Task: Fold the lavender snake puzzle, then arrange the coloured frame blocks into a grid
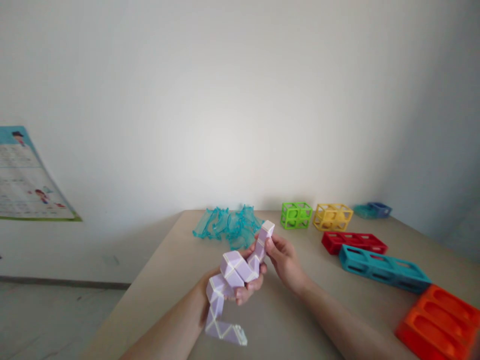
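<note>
A lilac and white twist snake puzzle is held above the beige table. My left hand grips its folded middle from below, while the tail hangs down toward the table's front. My right hand pinches the raised upper end of the puzzle between thumb and fingers. A clear teal twist puzzle lies on the table just behind both hands.
Along the right side lie a green frame block, a yellow frame block, a red bar, a teal bar, orange blocks and blue pieces. A poster hangs on the left wall.
</note>
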`<state>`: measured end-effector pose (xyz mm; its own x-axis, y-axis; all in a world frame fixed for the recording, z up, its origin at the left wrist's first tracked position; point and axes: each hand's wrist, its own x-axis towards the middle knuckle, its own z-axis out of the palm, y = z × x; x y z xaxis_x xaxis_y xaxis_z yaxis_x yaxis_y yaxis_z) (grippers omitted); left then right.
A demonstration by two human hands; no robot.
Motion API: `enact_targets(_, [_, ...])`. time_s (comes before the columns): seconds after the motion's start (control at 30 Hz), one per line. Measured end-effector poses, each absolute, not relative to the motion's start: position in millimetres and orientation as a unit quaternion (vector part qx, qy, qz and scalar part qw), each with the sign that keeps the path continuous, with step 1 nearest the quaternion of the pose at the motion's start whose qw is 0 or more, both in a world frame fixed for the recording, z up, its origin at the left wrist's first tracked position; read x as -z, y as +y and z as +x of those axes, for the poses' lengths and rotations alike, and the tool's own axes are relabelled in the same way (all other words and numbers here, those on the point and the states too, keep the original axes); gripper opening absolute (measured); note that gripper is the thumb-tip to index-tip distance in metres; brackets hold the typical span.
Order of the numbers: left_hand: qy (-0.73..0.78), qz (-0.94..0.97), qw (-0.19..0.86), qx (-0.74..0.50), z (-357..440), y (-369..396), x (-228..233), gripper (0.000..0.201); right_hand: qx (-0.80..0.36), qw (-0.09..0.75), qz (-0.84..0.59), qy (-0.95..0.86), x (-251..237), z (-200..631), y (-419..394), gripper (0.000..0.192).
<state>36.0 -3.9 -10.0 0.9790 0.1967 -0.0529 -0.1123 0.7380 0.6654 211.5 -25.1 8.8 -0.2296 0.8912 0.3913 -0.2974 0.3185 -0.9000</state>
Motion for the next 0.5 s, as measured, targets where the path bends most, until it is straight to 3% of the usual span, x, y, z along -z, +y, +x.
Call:
enact_targets(0.2, [0.06,0.362,0.922,-0.122,40,-8,4,0.064,-0.589,0.531,-0.218,-0.568,-13,211,-26,0.031])
enact_targets(0.5, [0.112,0.393,0.901,-0.143,30,-24,-18,0.041,-0.536,0.511,-0.248,-0.625,-20,217,-31,0.027])
